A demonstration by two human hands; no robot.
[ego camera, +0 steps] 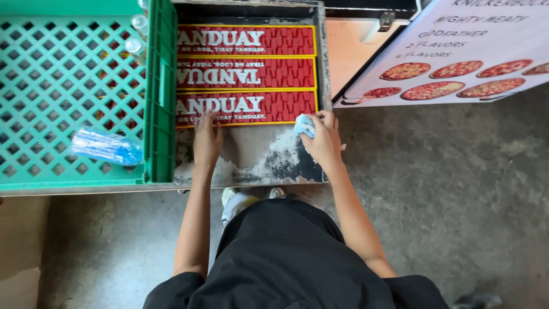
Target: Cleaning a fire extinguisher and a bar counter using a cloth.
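Three red rubber mats with yellow borders (246, 74) lie side by side on a worn dark tabletop (251, 157). My left hand (207, 140) rests flat, fingers apart, on the near edge of the closest mat. My right hand (323, 140) is closed on a light blue cloth (303, 125) and presses it on the tabletop at the mat's right corner. The bare surface in front of the mats is patchy grey and black.
An upturned green plastic crate (86, 86) fills the left side, with a blue plastic packet (107, 146) on it and bottle tops behind it. A white menu board with pizza pictures (457, 57) leans at the right. Concrete floor (457, 189) lies below.
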